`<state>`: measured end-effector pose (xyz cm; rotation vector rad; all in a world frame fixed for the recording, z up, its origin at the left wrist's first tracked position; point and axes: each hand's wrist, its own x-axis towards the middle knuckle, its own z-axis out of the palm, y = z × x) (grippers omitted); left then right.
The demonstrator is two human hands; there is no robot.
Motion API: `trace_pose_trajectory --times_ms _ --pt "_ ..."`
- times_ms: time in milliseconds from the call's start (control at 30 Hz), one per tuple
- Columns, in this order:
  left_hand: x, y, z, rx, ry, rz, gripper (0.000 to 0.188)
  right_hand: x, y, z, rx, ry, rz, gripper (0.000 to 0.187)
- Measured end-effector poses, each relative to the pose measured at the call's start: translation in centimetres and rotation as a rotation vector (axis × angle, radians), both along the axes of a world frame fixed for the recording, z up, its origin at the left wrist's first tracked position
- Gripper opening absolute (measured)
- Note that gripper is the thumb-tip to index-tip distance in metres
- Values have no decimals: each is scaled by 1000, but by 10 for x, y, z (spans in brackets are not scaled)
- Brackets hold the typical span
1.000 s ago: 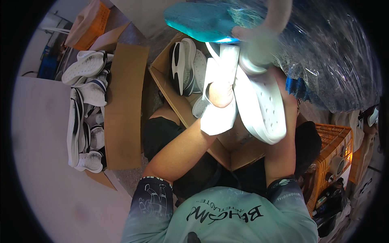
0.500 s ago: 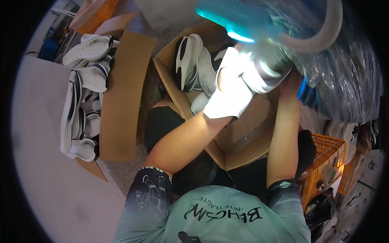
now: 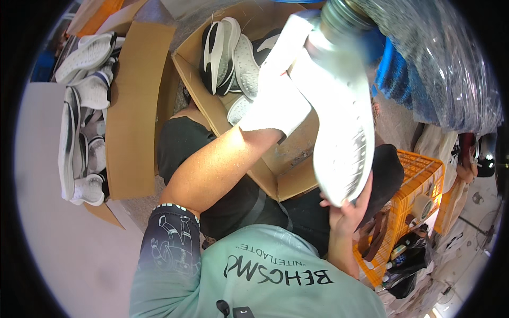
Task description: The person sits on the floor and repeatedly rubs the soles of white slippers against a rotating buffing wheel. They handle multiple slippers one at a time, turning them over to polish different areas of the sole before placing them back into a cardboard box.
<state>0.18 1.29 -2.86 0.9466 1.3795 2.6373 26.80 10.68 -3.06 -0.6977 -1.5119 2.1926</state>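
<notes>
A white shoe sole (image 3: 344,132) stretches from the machine's ribbed metal part (image 3: 347,16) down toward my body, bright with glare. My left hand (image 3: 283,66), covered by a white glove or wrap, closes on the sole's side near its far end; strong light washes out its fingers. My bare right hand (image 3: 350,212) grips the sole's near end, thumb and fingers on either side of the tip. Whether the blurred far end touches the metal part, I cannot tell. Beneath the sole, an open cardboard box (image 3: 299,180) between my legs contains several black-and-white soles (image 3: 220,55).
Another cardboard box (image 3: 132,111) at the left is beside several more white soles (image 3: 87,63). An orange plastic crate (image 3: 419,175) stands at my right. Clear plastic sheeting (image 3: 445,69) and a blue ribbed hose-like part (image 3: 392,74) hang at the upper right.
My right hand has come back from the machine to the sole's near end. The sole now shows at full length. My view has shifted, and the teal glowing part has left it.
</notes>
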Motion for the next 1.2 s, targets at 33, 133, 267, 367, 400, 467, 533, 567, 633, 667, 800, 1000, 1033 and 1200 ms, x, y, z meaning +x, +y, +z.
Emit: trace_pose_trajectory --times_ms 33,133,267,367,400,467,533,567,633,667,800,1000,1033,1200 --pt "1 1 -1 -4 -9 -11 44 1 -21 6 -34 -2 -27 99" --pt "3 1 1 -7 -46 -5 42 -9 -36 35 -103 -13 59 97" --pt "-3 -1 4 -25 -57 22 38 -43 -34 56 -129 26 154 95" --pt "-11 1 4 -79 -15 93 36 -68 -28 66 -110 53 162 95" --pt "-14 2 4 -105 6 124 35 -77 -25 68 -107 62 172 95" --pt "-21 4 4 -163 49 191 33 -95 -18 70 -96 79 196 94" --pt "-29 6 5 -231 98 270 31 -113 -13 69 -92 86 177 91" --pt "-33 6 6 -260 120 311 31 -121 -10 68 -87 122 176 90" --pt "-42 7 10 -268 118 362 29 -136 -2 63 -45 153 183 84" --pt "-46 7 12 -237 91 360 28 -144 3 60 -40 164 203 73" --pt "-63 11 25 245 -268 129 25 -169 24 44 -162 319 301 60" --pt "-82 1 24 116 -383 247 18 -201 38 33 -234 297 403 71" --pt "-85 -3 22 154 -424 235 15 -206 37 33 -228 288 397 70" --pt "-97 -13 14 -89 -167 449 11 -217 27 36 -179 340 387 59"
